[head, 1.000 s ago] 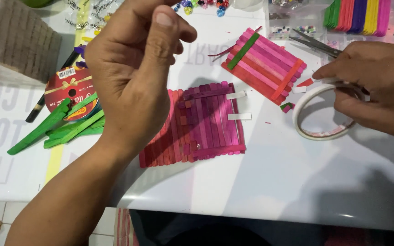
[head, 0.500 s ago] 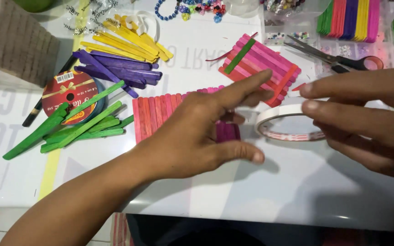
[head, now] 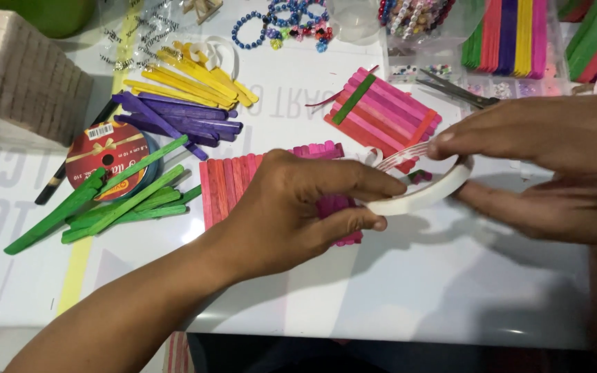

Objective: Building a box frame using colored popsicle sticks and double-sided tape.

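From the head view, the left hand [head: 291,207] reaches in from the lower left, forearm angled up across the white bench [head: 416,290], its fingers [head: 354,185] pinching the near edge of a white tape roll [head: 426,193]. The right hand [head: 554,166] comes from the right, palm down, its fingers grasping the roll's far side. The roll is held above a pink stick panel [head: 236,186], beside another panel [head: 381,117].

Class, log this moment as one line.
left hand: pinching tape roll | right hand: gripping roll's far side | beneath: pink stick panel | table
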